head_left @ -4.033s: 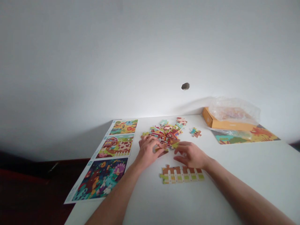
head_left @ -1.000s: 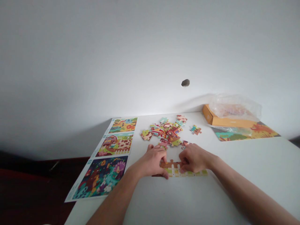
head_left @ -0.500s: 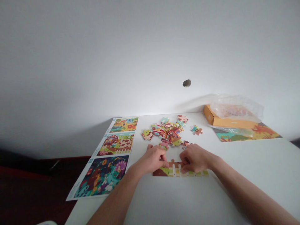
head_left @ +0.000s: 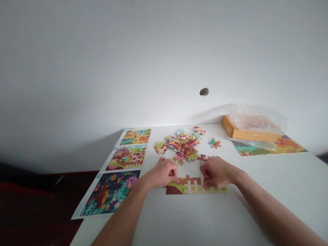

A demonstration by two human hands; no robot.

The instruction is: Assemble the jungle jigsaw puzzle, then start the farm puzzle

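A strip of joined jigsaw puzzle pieces point(head_left: 183, 188) with a white fence, green grass and brown ground lies flat before me. At its upper left edge is my left hand point(head_left: 164, 173), fingers curled and thumb on the pieces. My right hand point(head_left: 219, 172) is closed over the right part of the strip, thumb and fingertips pressed to it and hiding some of it. A knob sticks up from the strip's top edge between the hands. Just beyond lies a heap of loose puzzle pieces point(head_left: 186, 143), a few of them partly behind my right hand.
On the left lies a picture sheet point(head_left: 102, 173) with three printed scenes, overhanging the table edge. One piece point(head_left: 214, 142) lies apart. An orange box point(head_left: 252, 134) under a clear plastic bag point(head_left: 258, 116) rests on a colourful board point(head_left: 292, 147). A wall with a hole point(head_left: 204, 92) stands behind.
My hands have drawn slightly apart, the left one leftward and the right one rightward, so more of the strip's middle shows. The loose pieces stay as they were.
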